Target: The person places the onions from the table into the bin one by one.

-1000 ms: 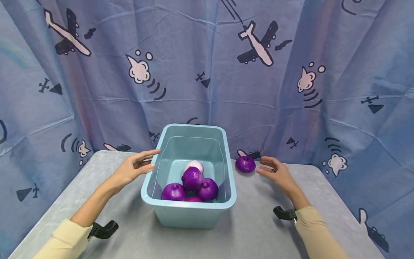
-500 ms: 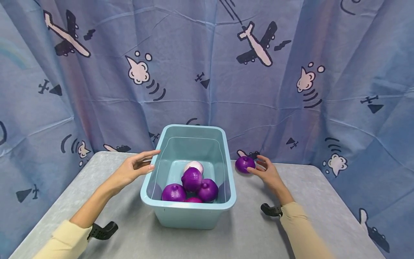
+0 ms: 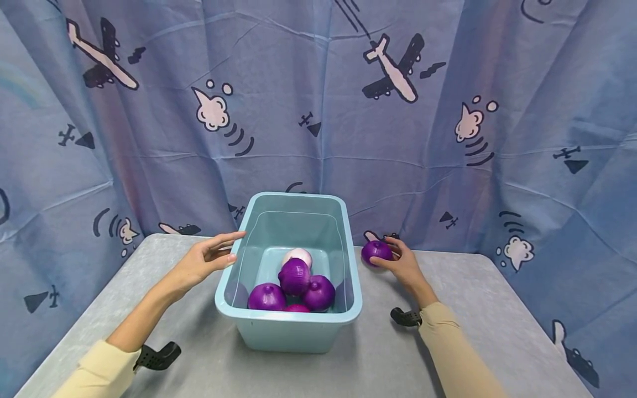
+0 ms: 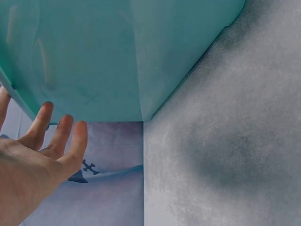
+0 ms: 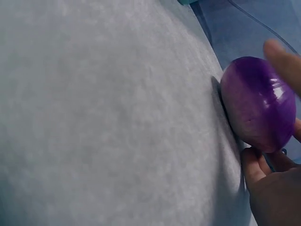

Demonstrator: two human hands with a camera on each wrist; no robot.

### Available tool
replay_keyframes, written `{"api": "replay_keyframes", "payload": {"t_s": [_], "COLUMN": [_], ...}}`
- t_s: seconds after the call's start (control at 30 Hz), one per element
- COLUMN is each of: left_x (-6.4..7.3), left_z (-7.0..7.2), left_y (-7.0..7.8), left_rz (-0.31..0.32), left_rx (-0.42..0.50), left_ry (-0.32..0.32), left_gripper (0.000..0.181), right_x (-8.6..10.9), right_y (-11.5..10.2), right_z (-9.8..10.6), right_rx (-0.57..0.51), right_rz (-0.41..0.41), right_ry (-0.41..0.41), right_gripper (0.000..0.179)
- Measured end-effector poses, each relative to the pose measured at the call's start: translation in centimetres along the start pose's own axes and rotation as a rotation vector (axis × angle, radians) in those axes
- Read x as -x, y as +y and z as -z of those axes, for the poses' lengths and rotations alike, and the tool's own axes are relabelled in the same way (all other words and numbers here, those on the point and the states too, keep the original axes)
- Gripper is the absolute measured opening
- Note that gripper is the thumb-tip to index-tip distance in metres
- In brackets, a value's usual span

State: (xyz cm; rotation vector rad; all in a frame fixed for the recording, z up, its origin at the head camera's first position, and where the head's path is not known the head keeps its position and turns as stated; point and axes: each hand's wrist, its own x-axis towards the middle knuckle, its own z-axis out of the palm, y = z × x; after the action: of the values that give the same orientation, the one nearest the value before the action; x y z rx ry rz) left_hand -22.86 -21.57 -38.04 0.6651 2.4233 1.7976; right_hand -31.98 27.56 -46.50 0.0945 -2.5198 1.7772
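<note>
My right hand (image 3: 405, 268) curls round a purple onion (image 3: 375, 252) on the table, right of the bin. The thumb lies on its near side and the other fingers are behind. In the right wrist view, the onion (image 5: 258, 103) rests on the table between thumb and fingers. My left hand (image 3: 199, 260) is beside the left rim of a light blue plastic bin (image 3: 286, 331), fingers loosely extended. Its fingertips (image 4: 66, 123) are close to the bin's outer wall in the left wrist view; contact is unclear. Several purple onions (image 3: 294, 276) and a whitish one (image 3: 298, 255) lie inside.
A grey table (image 3: 189, 342) carries the bin near its far middle. Behind it hangs a blue curtain (image 3: 278, 110) printed with airplanes. A deeper pink-purple item (image 3: 297, 308) shows partly at the bin's bottom, mostly hidden by the near rim.
My right hand has moved left to the lone onion, and its thumb and fingers have come round it. The left hand and the bin have stayed put.
</note>
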Motion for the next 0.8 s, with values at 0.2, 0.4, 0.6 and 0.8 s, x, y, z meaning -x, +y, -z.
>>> {"api": "replay_keyframes", "payload": {"t_s": [0.2,0.4,0.6,0.8], "left_x": [0.0,0.0,0.0,-0.1], "left_z": [-0.1,-0.1,0.0,0.0], "left_y": [0.0,-0.1,-0.2,-0.1], "left_rz": [0.004,0.003,0.003,-0.004], "left_rx": [-0.007,-0.003,0.006,0.015], "left_ry": [0.003,0.003,0.001,-0.001], "left_gripper": [0.052,0.052,0.053,0.053], "right_x": [-0.2,0.0,0.3,0.7], "right_y": [0.3,0.4,0.3,0.0], "right_z": [0.0,0.1,0.6,1.4], "right_rx": [0.026,0.057,0.065,0.091], "right_rz": [0.008,0.002,0.009,0.041], "right_ry": [0.021,0.034,0.034,0.015], "right_gripper": [0.076,0.075,0.074,0.075]}}
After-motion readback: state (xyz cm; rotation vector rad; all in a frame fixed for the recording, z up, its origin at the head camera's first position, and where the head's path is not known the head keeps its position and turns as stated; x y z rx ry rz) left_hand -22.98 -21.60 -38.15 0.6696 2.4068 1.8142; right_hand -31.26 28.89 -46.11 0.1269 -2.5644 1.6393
